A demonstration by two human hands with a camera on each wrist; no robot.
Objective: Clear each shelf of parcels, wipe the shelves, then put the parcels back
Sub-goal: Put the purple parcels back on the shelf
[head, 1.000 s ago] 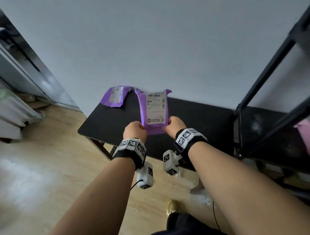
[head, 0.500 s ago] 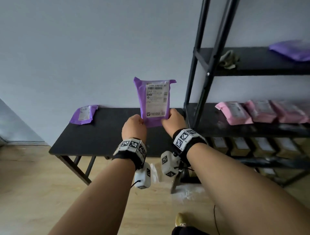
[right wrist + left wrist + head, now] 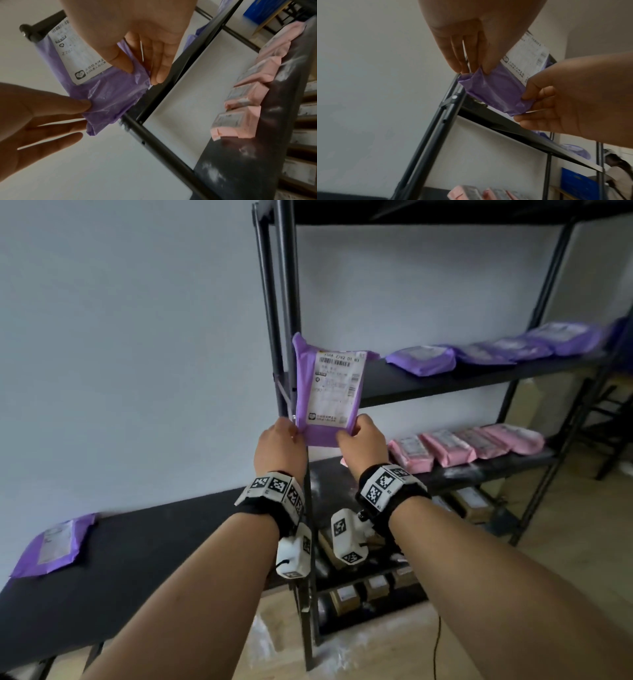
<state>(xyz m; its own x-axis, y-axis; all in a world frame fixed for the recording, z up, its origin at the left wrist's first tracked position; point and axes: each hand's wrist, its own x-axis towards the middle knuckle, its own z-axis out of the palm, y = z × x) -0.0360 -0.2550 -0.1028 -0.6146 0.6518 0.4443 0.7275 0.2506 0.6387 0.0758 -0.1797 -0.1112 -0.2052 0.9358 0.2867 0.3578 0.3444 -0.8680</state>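
Purple parcel (image 3: pixel 329 392) carried from above black table (image 3: pixel 144 559) to front-left post of shelf rack (image 3: pixel 274 302), raised to level of purple-parcel shelf (image 3: pixel 445 378).

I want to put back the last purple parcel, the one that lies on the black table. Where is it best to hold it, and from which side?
Judging by its pose, the purple parcel on the table lies flat, label up, with soft unfilled edges. Probably best: come from the table's front side and pinch the two near corners.

Wristbands (image 3: pixel 274 494): black straps bearing white square-code marker tiles.
Cameras (image 3: pixel 294 553): white marker-tagged blocks under wristbands, thin black cable.
Arms: bare.
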